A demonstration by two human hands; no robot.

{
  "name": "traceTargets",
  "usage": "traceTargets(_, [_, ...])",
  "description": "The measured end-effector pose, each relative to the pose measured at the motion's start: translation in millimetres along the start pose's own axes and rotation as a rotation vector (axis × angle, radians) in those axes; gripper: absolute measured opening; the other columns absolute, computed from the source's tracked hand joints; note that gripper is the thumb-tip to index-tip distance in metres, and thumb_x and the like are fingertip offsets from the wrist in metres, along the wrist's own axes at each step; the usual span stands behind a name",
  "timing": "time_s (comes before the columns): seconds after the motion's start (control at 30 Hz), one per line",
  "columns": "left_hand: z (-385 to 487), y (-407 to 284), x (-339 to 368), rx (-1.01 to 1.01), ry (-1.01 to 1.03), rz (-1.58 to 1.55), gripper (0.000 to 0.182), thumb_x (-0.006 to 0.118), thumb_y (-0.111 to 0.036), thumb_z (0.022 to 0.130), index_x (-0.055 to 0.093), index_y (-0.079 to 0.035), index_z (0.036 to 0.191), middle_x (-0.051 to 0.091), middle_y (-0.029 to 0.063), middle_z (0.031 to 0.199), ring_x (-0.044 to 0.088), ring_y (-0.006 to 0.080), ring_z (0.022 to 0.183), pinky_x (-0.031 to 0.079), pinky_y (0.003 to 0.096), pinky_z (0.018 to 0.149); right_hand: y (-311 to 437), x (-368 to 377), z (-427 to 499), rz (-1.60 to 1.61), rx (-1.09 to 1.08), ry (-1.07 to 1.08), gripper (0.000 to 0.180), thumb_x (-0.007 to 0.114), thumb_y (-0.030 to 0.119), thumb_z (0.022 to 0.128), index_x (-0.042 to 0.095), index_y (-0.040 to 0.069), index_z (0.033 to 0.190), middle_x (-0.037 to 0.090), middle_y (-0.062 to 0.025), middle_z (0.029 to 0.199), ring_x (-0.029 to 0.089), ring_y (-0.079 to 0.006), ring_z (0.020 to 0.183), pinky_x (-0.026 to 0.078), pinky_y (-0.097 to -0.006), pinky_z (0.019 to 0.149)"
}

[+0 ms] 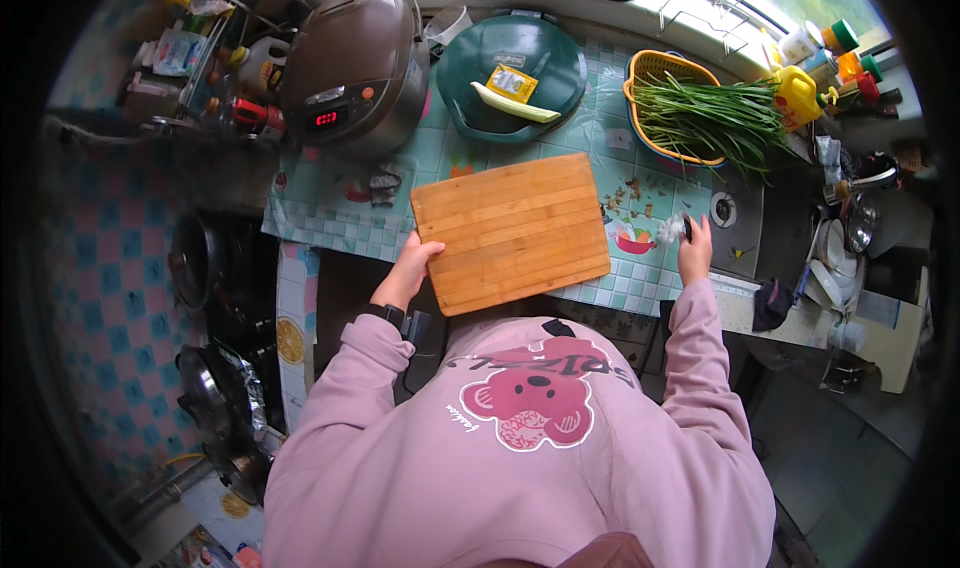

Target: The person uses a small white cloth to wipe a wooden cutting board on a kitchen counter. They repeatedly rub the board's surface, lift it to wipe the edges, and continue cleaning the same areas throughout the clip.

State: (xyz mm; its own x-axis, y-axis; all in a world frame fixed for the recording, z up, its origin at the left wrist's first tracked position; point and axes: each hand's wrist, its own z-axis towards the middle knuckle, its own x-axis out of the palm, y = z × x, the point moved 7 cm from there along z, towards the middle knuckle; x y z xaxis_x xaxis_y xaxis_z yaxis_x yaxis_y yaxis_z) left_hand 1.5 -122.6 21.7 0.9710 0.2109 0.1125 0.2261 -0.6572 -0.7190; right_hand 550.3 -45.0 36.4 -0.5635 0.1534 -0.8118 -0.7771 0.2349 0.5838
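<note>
My left hand [411,266] grips the left edge of a rectangular wooden cutting board [517,230], its thumb on top. The board is tilted towards me and overlaps the counter's front edge. My right hand [696,249] is closed around the black handle of a scrubber with a fuzzy whitish-grey head [671,229]. That head is over the tile-patterned counter cover, right of the board. Brown food scraps [630,193] lie scattered on the cover between the board and the scrubber.
Behind the board stand a multicooker [352,73] and a green lidded bin [480,50] carrying a pale stalk [514,105] and a yellow packet [511,83]. Long green leaves [697,118] fill a yellow basket [637,110]. A sink [739,230] is at right, a stove with pots [217,350] at left.
</note>
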Motion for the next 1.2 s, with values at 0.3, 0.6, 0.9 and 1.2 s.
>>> traceTargets(0.3, [10.0, 12.2, -24.6, 0.108, -0.290, 1.040, 0.053, 0.070, -0.026, 0.082, 0.052, 0.002, 0.123, 0.058, 0.0262, 0.124, 0.060, 0.0416, 0.110, 0.050, 0.0456, 0.092, 55.9, 26.4, -30.8, -0.070, -0.122, 0.220, 0.041, 0.057, 0.018, 0.095, 0.053, 0.016, 0.136, 0.069, -0.0219, 0.090, 0.066, -0.0420, 0.082, 0.050, -0.0502, 0.070])
traceTargets(0.6, [-21.9, -52.0, 105.8, 0.626, -0.088, 1.618, 0.097, 0.086, -0.032, 0.069, 0.035, -0.028, 0.151, 0.021, 0.0096, 0.161, 0.025, 0.0344, 0.146, 0.034, 0.0525, 0.113, 135.1, 63.9, -49.2, -0.251, -0.270, 0.353, 0.036, 0.051, 0.027, 0.099, 0.052, 0.029, 0.135, 0.070, -0.0093, 0.100, 0.067, -0.0347, 0.083, 0.051, -0.0487, 0.069])
traceTargets(0.9, [6.5, -42.3, 175.9, 0.437, 0.223, 1.864, 0.133, 0.097, -0.028, 0.048, 0.020, -0.040, 0.155, 0.000, 0.0061, 0.166, 0.003, 0.0430, 0.150, 0.026, 0.0764, 0.106, 154.3, 96.8, -46.0, -0.339, -0.322, 0.300, 0.031, 0.051, 0.024, 0.099, 0.060, 0.027, 0.129, 0.061, -0.0130, 0.096, 0.066, -0.0354, 0.079, 0.053, -0.0469, 0.067])
traceTargets(1.2, [9.8, -42.1, 174.5, 0.449, 0.248, 1.798, 0.132, 0.096, -0.018, 0.048, 0.022, -0.038, 0.155, 0.001, 0.0075, 0.166, 0.002, 0.0434, 0.150, 0.027, 0.0773, 0.104, 151.5, 108.5, -36.3, -0.445, -0.308, 0.275, 0.030, 0.052, 0.025, 0.098, 0.065, 0.028, 0.125, 0.062, -0.0132, 0.092, 0.067, -0.0346, 0.079, 0.053, -0.0470, 0.066])
